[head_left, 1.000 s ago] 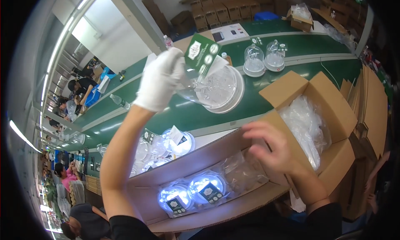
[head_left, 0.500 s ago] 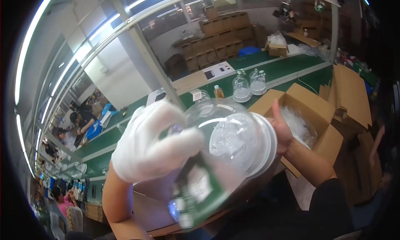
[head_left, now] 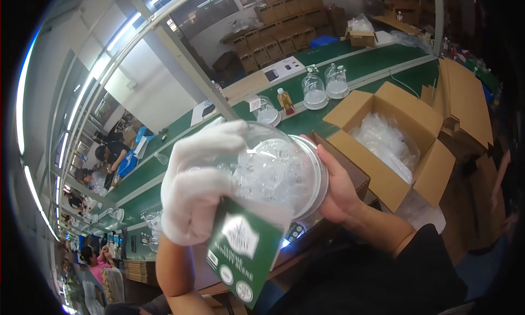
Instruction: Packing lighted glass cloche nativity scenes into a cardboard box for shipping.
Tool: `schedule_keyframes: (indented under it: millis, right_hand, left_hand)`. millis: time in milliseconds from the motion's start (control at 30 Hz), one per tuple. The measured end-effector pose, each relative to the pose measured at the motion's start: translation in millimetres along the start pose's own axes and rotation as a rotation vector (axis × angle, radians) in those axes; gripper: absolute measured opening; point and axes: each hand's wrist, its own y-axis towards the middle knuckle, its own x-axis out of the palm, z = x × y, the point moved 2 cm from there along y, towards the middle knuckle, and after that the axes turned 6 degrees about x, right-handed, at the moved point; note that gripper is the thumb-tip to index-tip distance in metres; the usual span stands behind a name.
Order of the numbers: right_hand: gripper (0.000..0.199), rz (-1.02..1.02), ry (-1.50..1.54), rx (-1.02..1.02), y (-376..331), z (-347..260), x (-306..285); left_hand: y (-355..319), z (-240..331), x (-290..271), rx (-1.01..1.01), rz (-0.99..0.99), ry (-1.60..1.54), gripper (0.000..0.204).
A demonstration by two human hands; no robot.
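A clear plastic dome (head_left: 273,170) with a round base is held tilted on its side in front of me, with whitish clear material inside. My left hand (head_left: 199,186), in a white glove, curls around the dome's top end. My bare right hand (head_left: 339,186) cups the rim of the base, thumb along its edge. From the dome's top end hangs a green and white printed card (head_left: 240,249), below my gloved fingers. The left fingertips are partly hidden behind the dome.
An open cardboard box (head_left: 410,126) with clear plastic bags stands to the right. On the green bench (head_left: 366,68) are several similar clear domes (head_left: 315,93) and a bottle of amber liquid (head_left: 285,101). Flattened cardboard (head_left: 465,101) leans at far right. Other people (head_left: 112,153) work at left.
The dome and both hands have shifted left in view. The green card, blurred before, now hangs more steadily with its printed side showing. The view has turned slightly.
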Motion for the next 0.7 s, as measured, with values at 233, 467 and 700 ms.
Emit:
schedule_keyframes:
  millis: [233,467,700]
  right_hand:
    - [0.056,-0.042,0.076,-0.005,15.5,20.8,-15.1]
    - [0.066,0.012,-0.014,-0.018,16.7,23.1,-10.3]
    - [0.066,0.04,-0.031,-0.062,15.0,20.2,-17.7]
  left_hand:
    - [-9.8,-31.6,11.3,-0.623,0.302,0.064,0.065]
    - [-68.7,-49.9,36.9,-0.544,0.484,0.03,0.082]
    - [-119.0,-2.3,35.7,-0.379,0.016,0.654,0.089]
